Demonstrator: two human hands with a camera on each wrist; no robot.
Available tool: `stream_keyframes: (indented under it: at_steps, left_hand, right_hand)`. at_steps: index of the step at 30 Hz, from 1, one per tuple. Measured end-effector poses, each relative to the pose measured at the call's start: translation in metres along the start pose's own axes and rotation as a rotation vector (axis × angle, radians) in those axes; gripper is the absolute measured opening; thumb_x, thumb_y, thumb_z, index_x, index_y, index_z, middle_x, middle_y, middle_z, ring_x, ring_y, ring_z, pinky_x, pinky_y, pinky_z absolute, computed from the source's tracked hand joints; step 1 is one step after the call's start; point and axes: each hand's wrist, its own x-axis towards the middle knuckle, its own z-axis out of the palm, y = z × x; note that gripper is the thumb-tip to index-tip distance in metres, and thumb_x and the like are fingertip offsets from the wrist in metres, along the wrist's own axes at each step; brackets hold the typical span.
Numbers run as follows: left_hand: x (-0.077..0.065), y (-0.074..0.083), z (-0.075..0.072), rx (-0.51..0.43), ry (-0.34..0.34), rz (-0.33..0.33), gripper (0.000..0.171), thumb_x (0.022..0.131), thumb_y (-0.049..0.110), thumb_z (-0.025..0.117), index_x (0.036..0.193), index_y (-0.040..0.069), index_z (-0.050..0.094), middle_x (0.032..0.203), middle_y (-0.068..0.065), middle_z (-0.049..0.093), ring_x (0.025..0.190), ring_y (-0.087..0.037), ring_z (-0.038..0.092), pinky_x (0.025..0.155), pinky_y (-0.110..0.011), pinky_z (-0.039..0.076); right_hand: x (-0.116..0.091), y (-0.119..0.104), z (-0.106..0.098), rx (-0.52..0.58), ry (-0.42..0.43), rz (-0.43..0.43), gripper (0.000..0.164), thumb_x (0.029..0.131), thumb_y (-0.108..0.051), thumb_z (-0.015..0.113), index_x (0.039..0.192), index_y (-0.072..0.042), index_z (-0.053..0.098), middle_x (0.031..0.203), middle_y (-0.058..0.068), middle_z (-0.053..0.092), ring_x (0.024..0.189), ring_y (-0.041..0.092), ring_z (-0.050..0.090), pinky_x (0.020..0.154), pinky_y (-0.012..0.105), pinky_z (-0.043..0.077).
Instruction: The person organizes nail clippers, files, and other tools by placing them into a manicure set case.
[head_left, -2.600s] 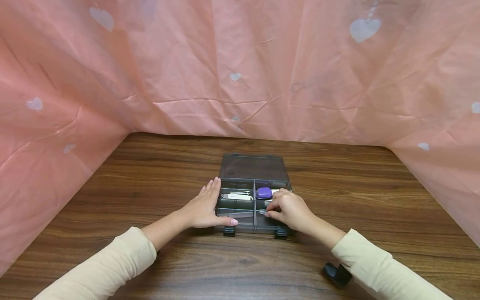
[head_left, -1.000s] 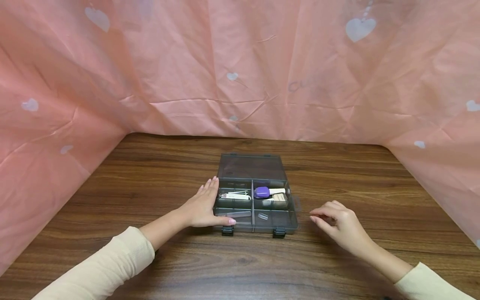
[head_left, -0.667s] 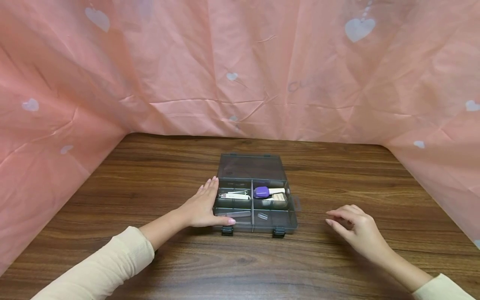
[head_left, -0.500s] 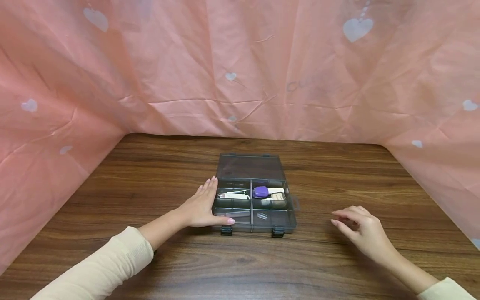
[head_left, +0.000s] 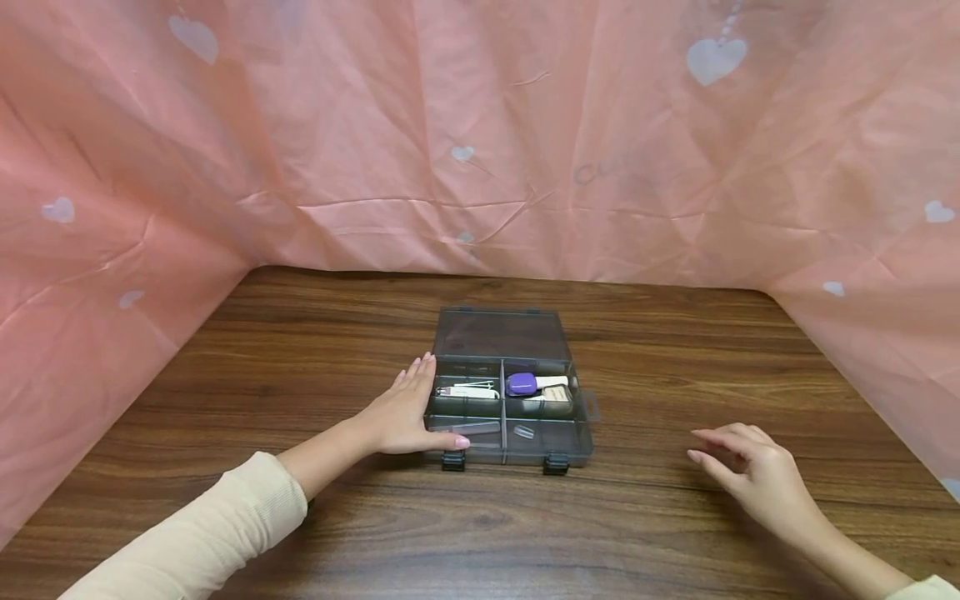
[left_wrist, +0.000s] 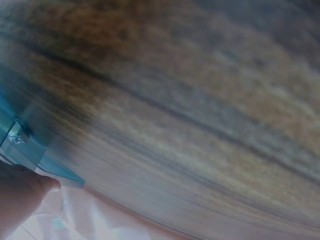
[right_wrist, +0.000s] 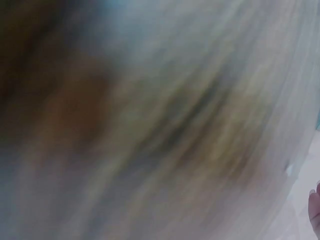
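Observation:
A dark translucent divided box [head_left: 551, 450] lies on the table with its lid [head_left: 502, 333] folded back. My left hand [head_left: 401, 417] rests along the box's left side, fingers straight and thumb over the front edge. In the upper left compartment sits a nail clipper [head_left: 471, 392]. The upper right one holds a purple nail polish bottle [head_left: 522, 383] and a beige bottle [head_left: 557, 395]. Clear strips [head_left: 476, 428] lie in the lower left compartment, a small clear nail tip [head_left: 524, 432] in the lower right. My right hand [head_left: 761, 475] is away to the right, loosely curled and holding nothing.
Two dark latches [head_left: 556, 464] stick out at the box's front edge, and a clear loop [head_left: 592, 406] at its right side. Brown wood-grain table [head_left: 300, 350] surrounds the box. Pink cloth with white hearts [head_left: 480, 108] hangs behind and at both sides.
My right hand has let go of the small clear nail tip in the lower right compartment and drawn away rightward over the table. My left hand has stayed on the box.

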Motion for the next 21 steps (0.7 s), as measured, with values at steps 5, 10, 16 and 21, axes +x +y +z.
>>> stream_keyframes:
  at_steps: [5,10,16,21]
  left_hand:
    - [-0.001,0.000,0.000,-0.002,0.002,0.002,0.123,0.071,0.074,0.056,0.147,-0.003,-0.003,0.155,-0.021,-0.003,0.144,-0.033,-0.001,0.117,-0.046,0.009]
    - [0.002,0.001,0.001,0.001,0.001,0.011,0.123,0.071,0.075,0.056,0.147,-0.003,-0.003,0.155,-0.020,-0.003,0.144,-0.033,-0.001,0.117,-0.046,0.008]
    - [0.003,0.002,0.002,-0.002,0.002,0.010,0.123,0.071,0.074,0.056,0.147,-0.003,-0.002,0.155,-0.020,-0.003,0.144,-0.033,-0.001,0.117,-0.046,0.008]
    - [0.001,0.001,0.001,-0.006,0.014,0.004,0.123,0.071,0.073,0.057,0.147,-0.004,-0.001,0.155,-0.021,-0.002,0.144,-0.034,0.001,0.117,-0.047,0.009]
  right_hand:
    - [-0.010,0.006,-0.005,-0.034,-0.019,0.056,0.030,0.059,-0.004,0.082,0.087,-0.002,0.071,0.071,-0.003,0.060,0.062,-0.005,0.037,0.051,0.012,0.030]
    - [-0.020,0.011,-0.012,-0.081,-0.061,0.137,0.031,0.061,-0.008,0.083,0.089,-0.003,0.072,0.075,0.003,0.063,0.066,-0.011,0.041,0.053,0.009,0.034]
    - [-0.030,0.014,-0.017,-0.105,-0.130,0.225,0.029,0.064,-0.011,0.082,0.090,-0.003,0.072,0.077,0.004,0.064,0.067,-0.014,0.042,0.053,0.009,0.036]
    - [-0.037,0.013,-0.014,-0.097,-0.115,0.260,0.029,0.064,-0.006,0.081,0.090,0.000,0.072,0.077,0.004,0.060,0.065,-0.013,0.042,0.052,0.008,0.037]
